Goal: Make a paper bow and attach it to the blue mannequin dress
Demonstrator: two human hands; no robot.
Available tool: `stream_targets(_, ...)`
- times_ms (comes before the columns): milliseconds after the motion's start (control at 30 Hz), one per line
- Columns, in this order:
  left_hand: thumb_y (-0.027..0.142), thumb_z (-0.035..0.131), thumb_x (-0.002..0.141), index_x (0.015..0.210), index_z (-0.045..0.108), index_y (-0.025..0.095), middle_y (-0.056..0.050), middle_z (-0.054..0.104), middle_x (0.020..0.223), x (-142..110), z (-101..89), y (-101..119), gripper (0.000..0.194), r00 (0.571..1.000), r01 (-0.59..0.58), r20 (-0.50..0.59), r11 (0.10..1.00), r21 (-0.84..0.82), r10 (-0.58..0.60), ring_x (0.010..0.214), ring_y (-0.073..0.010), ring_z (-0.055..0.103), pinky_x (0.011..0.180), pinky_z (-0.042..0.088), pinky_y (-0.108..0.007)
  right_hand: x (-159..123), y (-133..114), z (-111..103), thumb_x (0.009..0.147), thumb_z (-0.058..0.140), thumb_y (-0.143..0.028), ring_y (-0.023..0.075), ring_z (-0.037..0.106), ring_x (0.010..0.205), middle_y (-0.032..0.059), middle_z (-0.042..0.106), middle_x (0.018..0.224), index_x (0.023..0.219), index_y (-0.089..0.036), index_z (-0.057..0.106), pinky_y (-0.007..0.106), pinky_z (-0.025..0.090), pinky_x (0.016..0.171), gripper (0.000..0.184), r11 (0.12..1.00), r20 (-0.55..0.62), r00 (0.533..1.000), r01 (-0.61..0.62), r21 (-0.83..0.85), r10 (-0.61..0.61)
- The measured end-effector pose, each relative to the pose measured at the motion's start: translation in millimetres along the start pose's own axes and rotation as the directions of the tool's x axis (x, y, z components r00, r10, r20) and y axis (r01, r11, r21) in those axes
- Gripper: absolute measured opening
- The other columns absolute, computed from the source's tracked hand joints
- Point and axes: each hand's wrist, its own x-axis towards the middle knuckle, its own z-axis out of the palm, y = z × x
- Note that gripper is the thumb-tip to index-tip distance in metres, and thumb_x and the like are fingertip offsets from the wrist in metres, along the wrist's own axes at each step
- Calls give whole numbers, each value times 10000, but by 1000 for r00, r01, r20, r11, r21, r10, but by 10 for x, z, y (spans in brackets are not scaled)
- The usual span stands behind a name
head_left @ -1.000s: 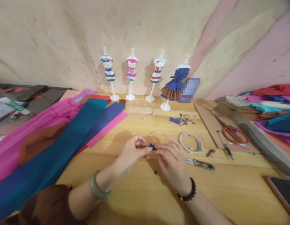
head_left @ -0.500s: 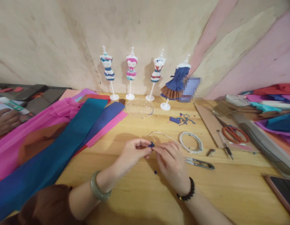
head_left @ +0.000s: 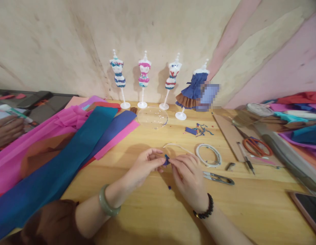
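Observation:
Between my fingertips is a small dark-blue folded piece (head_left: 166,160), likely paper or cloth; I cannot tell which. My left hand (head_left: 147,165) pinches it from the left, thumb and forefinger closed. From the other side my right hand (head_left: 187,177) grips its right edge, fingers curled. Just below, a tiny blue scrap (head_left: 169,188) lies on the wooden table (head_left: 137,211). Thread snips (head_left: 218,178) rest right of my right hand, near a white coil of tape (head_left: 209,155) whose loose end runs behind my hands.
Several small mannequins (head_left: 145,73) stand along the wall, one in a blue and brown dress (head_left: 195,90). Coloured sheets (head_left: 94,136) cover the left side. Scissors (head_left: 257,147), a pen (head_left: 246,158) and a phone (head_left: 308,211) lie right. Another person's hand (head_left: 7,131) is far left.
The blue piece has turned between my fingertips and more of its lower part shows. Both hands stay in nearly the same place, with a slight shift of the fingers.

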Motion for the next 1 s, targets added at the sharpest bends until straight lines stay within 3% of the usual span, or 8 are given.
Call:
stream_targets(500,330,866,556,716,604,125,-19,659,627,23,-24,-22,369,996,79,39,995,-68,-77,560,-112,602,605,456,-259,32,-52,-10,868,536,-39,202,608,868,59,686,889,1047,-221,657,440,441,867,282,1000,12,1000,8,-3,-8)
stream_targets(700,259,806,582,710,615,141,41,588,574,42,-42,-28,257,1000,21,-2,1000,17,-21,482,-60,490,527,350,-221,12,-41,-3,862,539,-21,201,604,879,62,689,902,1034,-206,650,436,443,858,276,1000,27,1000,6,2,-6)
stream_targets(1000,233,727,598,706,653,147,31,581,622,27,-24,-24,157,999,-27,21,999,47,27,496,-50,432,520,291,-231,-13,-26,19,870,544,-34,206,617,888,65,695,920,1060,-210,645,442,449,864,279,1000,41,999,8,15,-9)
